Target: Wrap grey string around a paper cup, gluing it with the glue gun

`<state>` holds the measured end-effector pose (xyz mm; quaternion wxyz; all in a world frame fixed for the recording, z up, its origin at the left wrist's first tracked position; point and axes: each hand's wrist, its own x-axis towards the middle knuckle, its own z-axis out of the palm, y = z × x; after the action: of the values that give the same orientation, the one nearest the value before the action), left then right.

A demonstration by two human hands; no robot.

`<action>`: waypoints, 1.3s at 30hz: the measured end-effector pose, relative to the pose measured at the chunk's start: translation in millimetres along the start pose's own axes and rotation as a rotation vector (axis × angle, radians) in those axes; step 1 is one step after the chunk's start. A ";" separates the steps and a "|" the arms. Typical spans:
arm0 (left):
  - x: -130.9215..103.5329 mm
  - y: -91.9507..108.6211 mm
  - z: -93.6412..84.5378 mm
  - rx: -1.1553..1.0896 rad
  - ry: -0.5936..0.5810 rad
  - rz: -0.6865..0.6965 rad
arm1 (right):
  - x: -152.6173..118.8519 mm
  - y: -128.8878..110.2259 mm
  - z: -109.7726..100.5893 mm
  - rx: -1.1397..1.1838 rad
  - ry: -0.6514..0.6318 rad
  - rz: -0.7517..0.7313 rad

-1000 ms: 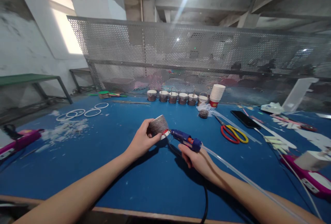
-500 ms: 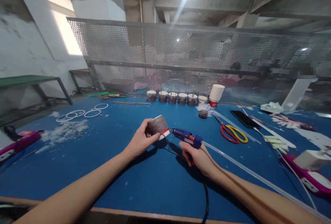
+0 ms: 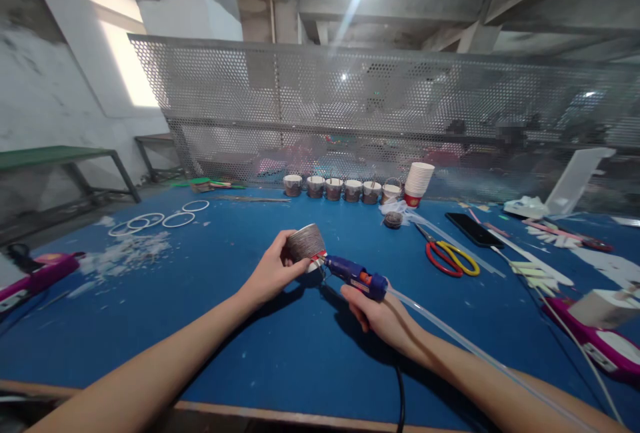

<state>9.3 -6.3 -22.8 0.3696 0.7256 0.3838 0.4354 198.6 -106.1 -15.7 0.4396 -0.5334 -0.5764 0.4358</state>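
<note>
Tilted on its side, a paper cup (image 3: 306, 242) wound with grey-brown cord is gripped by my left hand (image 3: 274, 269), thumb along its lower side. A red and white band of the cup shows beyond the cord. My right hand (image 3: 376, 311) is wrapped around the handle of a blue glue gun (image 3: 356, 275). Its nozzle meets the cup's banded end; whether it touches I cannot tell. A long clear glue stick (image 3: 440, 326) runs out of the gun's back, and a black cable (image 3: 401, 393) hangs below my right hand.
Several cord-wrapped cups (image 3: 353, 191) line the back beside a stack of paper cups (image 3: 419, 183). Scissors (image 3: 453, 259), a phone (image 3: 474, 229) and a ball of cord (image 3: 393, 219) lie to the right. White rings (image 3: 179, 219) lie left; purple power strips (image 3: 595, 339) flank both sides.
The glue gun in my right hand has shifted slightly left and down, its nozzle now over the cup's red and white band. My left hand and the cup have barely moved.
</note>
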 end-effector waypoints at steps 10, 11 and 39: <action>0.4 6.7 0.5 -0.002 0.017 -0.019 | 7.7 7.9 -1.9 0.003 0.076 -0.008; 0.5 6.7 0.5 -0.001 0.019 -0.020 | 8.7 8.7 -2.1 0.002 0.079 -0.007; -4.9 16.9 8.5 0.075 0.052 -0.044 | 11.2 -1.4 -1.2 0.022 0.302 -0.158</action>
<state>19.5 -19.7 -12.7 0.3418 0.7188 0.4252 0.4310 199.0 -95.0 -13.6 0.5601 -0.5411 -0.5389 0.3211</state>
